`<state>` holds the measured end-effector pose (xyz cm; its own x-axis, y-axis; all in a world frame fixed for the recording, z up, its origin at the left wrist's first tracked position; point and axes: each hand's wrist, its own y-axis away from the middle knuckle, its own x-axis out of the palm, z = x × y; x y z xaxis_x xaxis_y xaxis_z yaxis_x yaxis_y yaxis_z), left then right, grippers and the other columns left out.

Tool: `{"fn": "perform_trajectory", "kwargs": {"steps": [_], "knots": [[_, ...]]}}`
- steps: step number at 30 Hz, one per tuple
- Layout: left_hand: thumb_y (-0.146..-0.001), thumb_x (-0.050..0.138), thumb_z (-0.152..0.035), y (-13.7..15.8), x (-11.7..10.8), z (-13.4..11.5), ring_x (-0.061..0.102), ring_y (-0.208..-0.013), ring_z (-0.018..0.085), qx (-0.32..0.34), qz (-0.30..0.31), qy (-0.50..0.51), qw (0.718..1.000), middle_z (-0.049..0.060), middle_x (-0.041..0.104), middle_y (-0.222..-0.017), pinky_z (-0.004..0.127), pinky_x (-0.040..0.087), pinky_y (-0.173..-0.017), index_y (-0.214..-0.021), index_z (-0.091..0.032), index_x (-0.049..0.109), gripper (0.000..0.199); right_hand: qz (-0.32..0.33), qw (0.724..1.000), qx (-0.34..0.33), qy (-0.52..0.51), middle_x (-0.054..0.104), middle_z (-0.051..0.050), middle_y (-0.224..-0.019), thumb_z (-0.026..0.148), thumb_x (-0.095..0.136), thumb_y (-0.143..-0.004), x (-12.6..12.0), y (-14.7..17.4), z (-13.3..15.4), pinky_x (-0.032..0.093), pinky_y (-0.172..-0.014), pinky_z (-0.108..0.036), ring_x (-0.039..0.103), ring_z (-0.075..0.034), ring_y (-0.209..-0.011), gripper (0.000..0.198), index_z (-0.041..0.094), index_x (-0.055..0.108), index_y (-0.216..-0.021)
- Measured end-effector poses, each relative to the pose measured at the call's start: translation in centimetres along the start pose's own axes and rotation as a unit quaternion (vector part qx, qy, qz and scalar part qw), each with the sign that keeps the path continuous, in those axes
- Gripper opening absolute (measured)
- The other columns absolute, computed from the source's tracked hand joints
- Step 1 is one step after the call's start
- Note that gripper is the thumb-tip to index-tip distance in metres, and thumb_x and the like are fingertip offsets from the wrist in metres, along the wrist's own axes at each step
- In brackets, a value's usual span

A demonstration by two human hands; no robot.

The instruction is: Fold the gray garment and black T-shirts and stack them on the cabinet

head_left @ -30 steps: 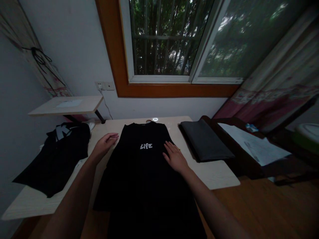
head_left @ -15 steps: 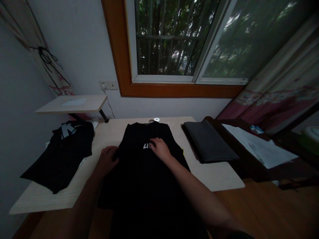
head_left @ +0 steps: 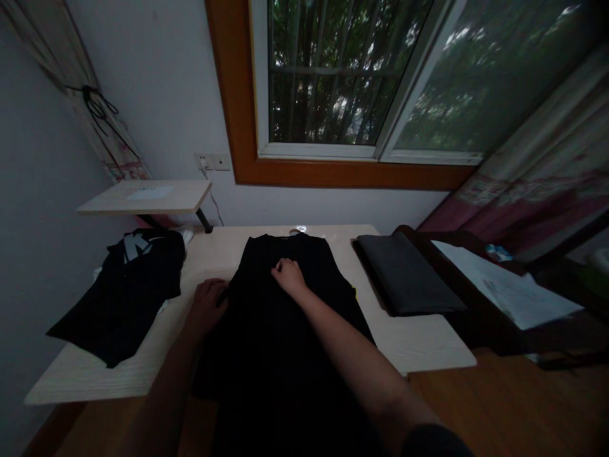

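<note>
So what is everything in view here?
Table: 1, pale, centre.
Shirt: 1, black, laid on table.
Other garment: 1, black with white print, table's left.
Flat item: 1, dark grey, table's right.
Raised shelf: 1, pale, back left.
Sheets: 2 or more, white, on shelf and far right.
Window: 1, white-framed, back.
Curtains: 2, pale and pink, both sides.
Wall plates: 2, white, left of window.
Floor: 1, brown, below.
Left hand: 1, at shirt's left edge.
Right hand: 1, over shirt's chest.
</note>
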<state>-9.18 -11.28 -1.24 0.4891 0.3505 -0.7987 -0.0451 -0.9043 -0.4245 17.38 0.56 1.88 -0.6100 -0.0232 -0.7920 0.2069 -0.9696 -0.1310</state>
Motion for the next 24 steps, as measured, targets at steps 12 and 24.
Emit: {"fn": "perform_trajectory", "kwargs": {"steps": [12, 24], "knots": [[-0.081, 0.055, -0.019, 0.2, 0.6, 1.2, 0.058, -0.109, 0.029, -0.022, -0.03, -0.011, 0.999, 0.01, 0.06, -0.118, 0.05, 0.049, -0.101, -0.103, -0.024, 0.068, 0.026, 0.024, 0.996, -0.025, -0.083, 0.068, 0.002, -0.084, 0.021, 0.061, -0.09, -0.5, 1.2, -2.3, 0.048, -0.07, -0.026, 0.066, -0.017, -0.078, 0.027, 0.024, 0.055, -0.117], [-0.094, 0.046, -0.025, -0.3, -1.3, -2.1, 0.055, -0.125, 0.027, 0.013, -0.007, 0.055, 0.998, 0.008, 0.061, -0.132, 0.05, 0.044, -0.111, -0.123, -0.027, 0.066, 0.035, -0.017, 0.992, -0.123, 0.018, 0.064, -0.007, -0.105, 0.023, 0.054, -0.097, -0.5, 2.7, -1.9, 0.048, -0.094, -0.035, 0.059, -0.022, -0.101, 0.021, 0.02, 0.062, -0.115]]}}
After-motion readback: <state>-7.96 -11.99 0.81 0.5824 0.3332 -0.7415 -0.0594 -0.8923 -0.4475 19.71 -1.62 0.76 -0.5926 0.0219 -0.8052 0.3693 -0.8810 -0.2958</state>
